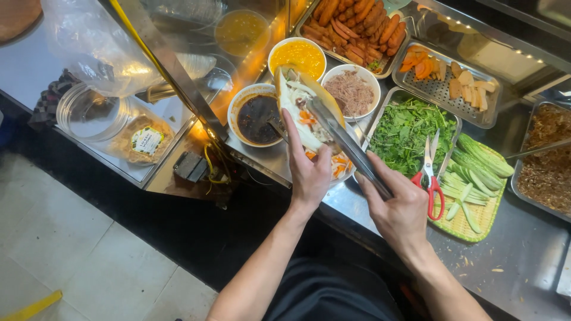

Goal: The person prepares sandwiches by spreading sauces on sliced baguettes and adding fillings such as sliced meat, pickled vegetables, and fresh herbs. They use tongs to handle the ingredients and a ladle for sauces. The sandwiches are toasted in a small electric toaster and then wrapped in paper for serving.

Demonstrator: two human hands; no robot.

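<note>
Split-open filled baguette [300, 110] held tilted, metal tongs [345, 142] inside it.

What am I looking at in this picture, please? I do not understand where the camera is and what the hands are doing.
The camera sits on a person's head and looks down, so both arms belong to that person. The left hand holds an opened bread roll with filling inside. The right hand holds metal tongs, whose tips reach into the roll. On the steel counter stand a bowl of dark sauce, a bowl of yellow sauce, a bowl of shredded meat, a tray of green herbs, red-handled scissors, cucumber slices on a green woven tray and a tray of sausages.
</note>
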